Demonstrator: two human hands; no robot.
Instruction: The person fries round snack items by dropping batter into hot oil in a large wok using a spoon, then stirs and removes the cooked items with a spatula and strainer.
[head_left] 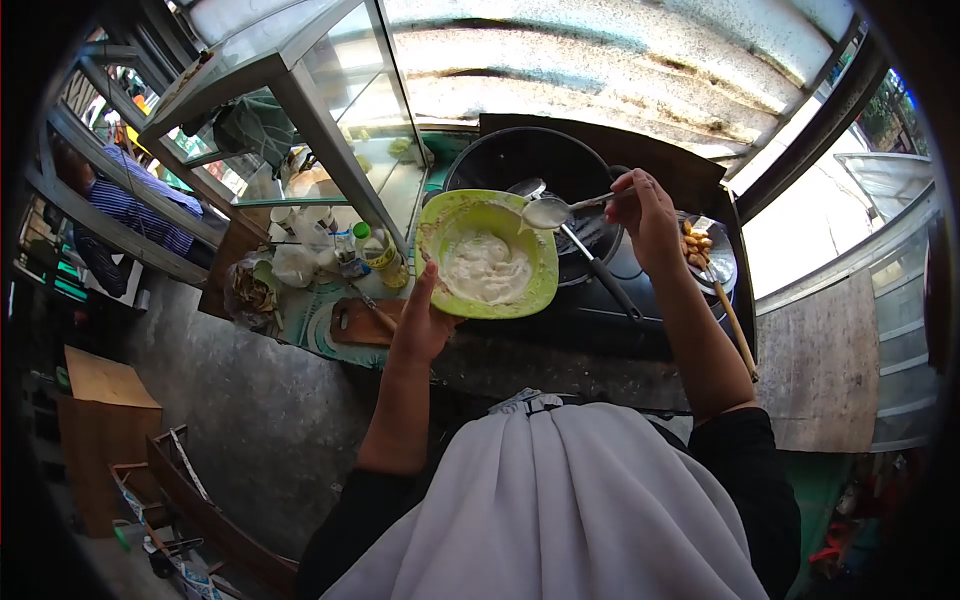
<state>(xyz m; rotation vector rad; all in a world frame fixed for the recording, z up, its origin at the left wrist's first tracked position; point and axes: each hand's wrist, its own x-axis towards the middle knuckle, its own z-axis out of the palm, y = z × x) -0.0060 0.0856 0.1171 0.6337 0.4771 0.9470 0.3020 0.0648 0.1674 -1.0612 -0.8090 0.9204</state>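
A lime-green bowl [487, 262] with pale, thick batter [485, 268] inside is held by my left hand [425, 315], whose fingers grip its lower left side. My right hand [645, 205] is closed around the handle of a metal spoon [547, 212], and the spoon's whitish bowl is over the right rim of the green bowl. Behind them sits a large black wok [530, 155]. A strainer or ladle with a black handle [608, 280] rests across it, its head partly hidden. Browned fried pieces [695, 243] lie on a plate at the right, beside my right forearm.
A glass display case [350, 110] stands at the left, with an oil bottle [385, 258], cups and plastic bags near it. A wooden board [360, 322] lies by my left forearm. A long wooden handle [737, 335] juts over the stove's right edge. Beyond the left frame is a person in stripes [145, 205].
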